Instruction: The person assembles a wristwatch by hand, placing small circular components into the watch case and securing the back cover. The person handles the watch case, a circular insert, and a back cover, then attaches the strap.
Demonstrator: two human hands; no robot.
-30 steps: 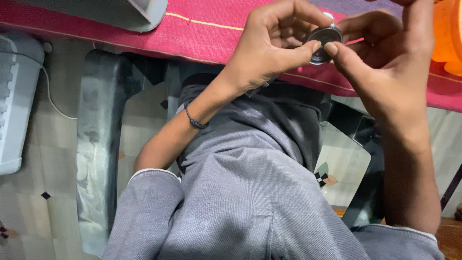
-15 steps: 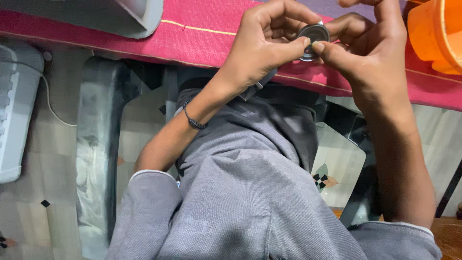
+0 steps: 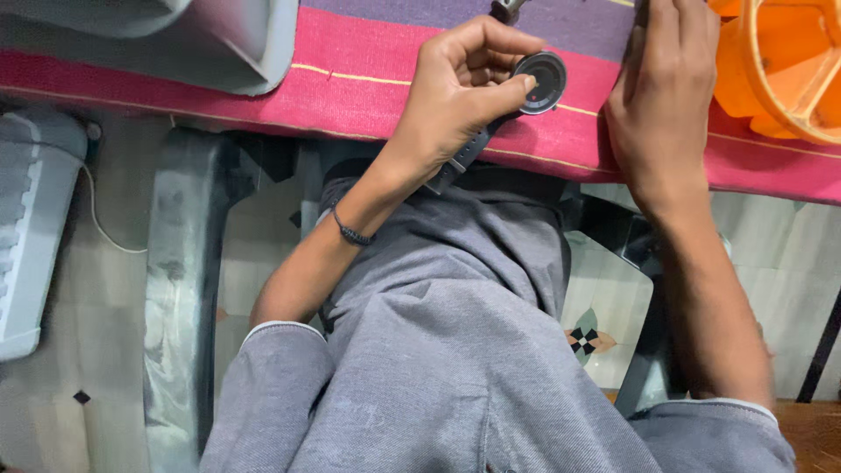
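The bench is covered with a striped cloth in red, purple and thin yellow lines. Its near edge runs across the frame from the left, dropping slightly toward the right, and both hands work directly at this edge. Bare cloth lies open to the left of the left hand, up to the grey housing at the far left. To the right, the orange plastic basket stands just beside the right hand and closes off that side.

Count: one wristwatch, two hands, one orange basket, one grey housing on the bench, one white appliance with a cord at the left below bench level, one dark bracelet on the left wrist.

The left hand is curled closed around the wristwatch. The round dark case sits at the thumb tip, projecting to the right of the hand, face toward the camera. The dark strap runs back under the palm and emerges near the wrist, over the bench edge. The watch lies between the two hands, above the red stripe.

The right hand lies palm down on the cloth, fingers extending far past the top of the frame. Whether the fingertips grip anything cannot be determined. It does not touch the watch.
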